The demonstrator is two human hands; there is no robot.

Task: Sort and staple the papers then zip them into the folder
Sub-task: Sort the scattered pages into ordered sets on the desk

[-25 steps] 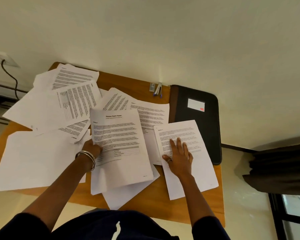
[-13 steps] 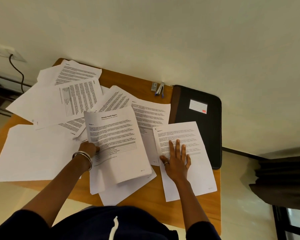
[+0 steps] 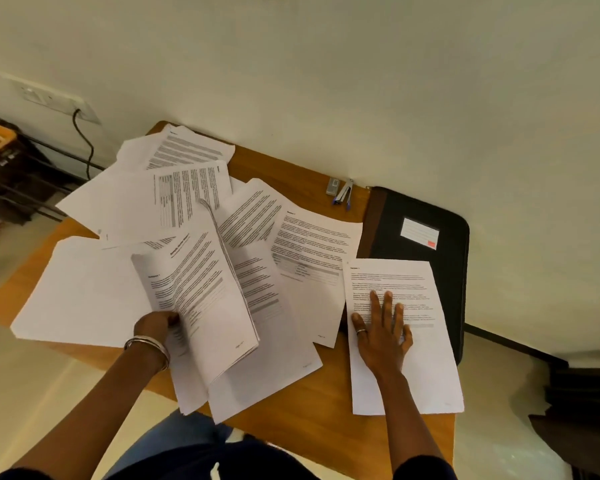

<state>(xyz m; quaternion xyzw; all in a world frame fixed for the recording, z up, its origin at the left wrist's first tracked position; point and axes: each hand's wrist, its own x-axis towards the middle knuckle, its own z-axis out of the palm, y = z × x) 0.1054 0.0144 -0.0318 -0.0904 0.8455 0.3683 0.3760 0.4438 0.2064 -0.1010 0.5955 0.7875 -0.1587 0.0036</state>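
Several printed sheets lie scattered over the wooden table. My left hand grips the left edge of a thick set of papers and holds it lifted and curled above the pile. My right hand rests flat, fingers spread, on a separate sheet at the right, whose far edge overlaps the black zip folder. A small stapler lies at the table's back edge by the wall, next to a little grey box.
The table stands against a pale wall. A wall socket with a black cable is at the left, above dark equipment on the floor. Dark furniture sits at the right.
My left hand has raised the thick set of papers off the pile and tilted it leftward, uncovering the sheets beneath. My right hand stays flat on its sheet.
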